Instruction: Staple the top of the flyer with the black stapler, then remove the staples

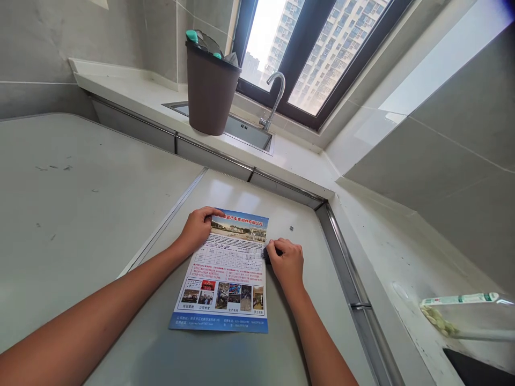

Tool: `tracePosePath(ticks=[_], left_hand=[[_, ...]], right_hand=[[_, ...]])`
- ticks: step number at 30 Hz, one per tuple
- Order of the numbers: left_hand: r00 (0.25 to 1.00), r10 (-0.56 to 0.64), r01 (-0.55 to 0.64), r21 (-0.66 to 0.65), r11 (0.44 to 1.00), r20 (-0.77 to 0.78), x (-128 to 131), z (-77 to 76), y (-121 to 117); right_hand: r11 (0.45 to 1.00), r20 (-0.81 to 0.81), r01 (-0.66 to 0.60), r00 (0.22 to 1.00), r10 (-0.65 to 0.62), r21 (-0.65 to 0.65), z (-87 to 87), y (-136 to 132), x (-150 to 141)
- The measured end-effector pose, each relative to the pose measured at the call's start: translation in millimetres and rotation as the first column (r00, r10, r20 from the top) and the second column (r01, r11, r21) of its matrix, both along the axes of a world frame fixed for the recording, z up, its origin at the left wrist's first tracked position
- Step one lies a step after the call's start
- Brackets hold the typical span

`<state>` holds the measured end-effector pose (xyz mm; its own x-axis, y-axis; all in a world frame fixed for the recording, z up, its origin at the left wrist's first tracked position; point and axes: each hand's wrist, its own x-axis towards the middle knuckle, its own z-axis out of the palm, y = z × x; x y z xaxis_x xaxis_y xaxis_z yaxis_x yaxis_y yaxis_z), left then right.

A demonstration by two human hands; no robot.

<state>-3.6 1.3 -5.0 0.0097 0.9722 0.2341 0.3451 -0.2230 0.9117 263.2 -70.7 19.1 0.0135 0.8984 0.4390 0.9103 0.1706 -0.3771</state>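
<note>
A printed flyer (pixel 225 279) with a blue bottom band, red text and small photos lies flat on a grey surface (pixel 281 343). My left hand (pixel 198 228) presses on its upper left corner, fingers curled over the top edge. My right hand (pixel 286 261) rests at the flyer's right edge, fingers closed round a small dark object (pixel 266 254) that touches the paper; I cannot make out what it is.
A brown bin (pixel 211 86) with bottles in it stands at a sink (pixel 241 131) with a curved tap (pixel 274 99) under a window. A metal rail (pixel 346 279) borders the surface on the right. A clear container (pixel 462 316) sits at far right.
</note>
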Motion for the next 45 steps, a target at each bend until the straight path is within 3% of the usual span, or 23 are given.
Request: tracePosePath(ticks=[16, 24, 26, 29, 32, 34, 36, 38, 40, 45], left_hand=[[1.000, 0.002, -0.002, 0.036, 0.999, 0.001, 1, 1.1, 0], [1.000, 0.017, -0.017, 0.009, 1.000, -0.026, 0, 2.7, -1], [0.999, 0.013, -0.012, 0.022, 1.000, -0.032, 0, 1.9, 0], [0.999, -0.002, 0.004, 0.051, 0.999, -0.032, 0, 0.2, 0], [0.999, -0.018, 0.020, 0.059, 0.998, -0.035, -1, -1.2, 0], [0.999, -0.019, 0.021, 0.052, 0.998, -0.047, -1, -1.8, 0], [0.998, -0.024, 0.027, 0.055, 0.998, -0.059, -1, -2.2, 1], [0.995, -0.047, 0.052, 0.065, 0.997, -0.084, -2, -1.8, 1], [0.988, -0.081, 0.091, 0.076, 0.993, -0.132, -2, -0.7, 1], [0.959, -0.145, 0.173, 0.097, 0.980, -0.244, -1, 0.9, 1]], right_hand=[[0.998, 0.089, 0.059, 0.994, -0.056, -0.037, 0.2, 1, -6], [1.000, 0.291, -0.009, 0.957, 0.003, 0.018, -3.3, 1, -18], [0.999, 0.238, -0.011, 0.971, 0.004, 0.030, -3.0, 0, -15], [0.999, 0.023, -0.013, 1.000, 0.012, 0.038, 0.8, 0, 3], [0.987, -0.136, -0.157, 0.979, 0.153, -0.022, 8.3, -1, 26], [0.944, -0.153, -0.317, 0.942, 0.300, -0.097, 13.0, -1, 40], [0.898, -0.102, -0.398, 0.917, 0.385, -0.188, 15.4, 0, 51], [0.901, -0.009, -0.347, 0.934, 0.358, -0.261, 14.7, 2, 62], [0.934, 0.054, -0.218, 0.969, 0.242, -0.283, 12.2, 4, 71], [0.965, 0.050, 0.033, 0.999, -0.021, -0.260, 4.3, 9, 82]])
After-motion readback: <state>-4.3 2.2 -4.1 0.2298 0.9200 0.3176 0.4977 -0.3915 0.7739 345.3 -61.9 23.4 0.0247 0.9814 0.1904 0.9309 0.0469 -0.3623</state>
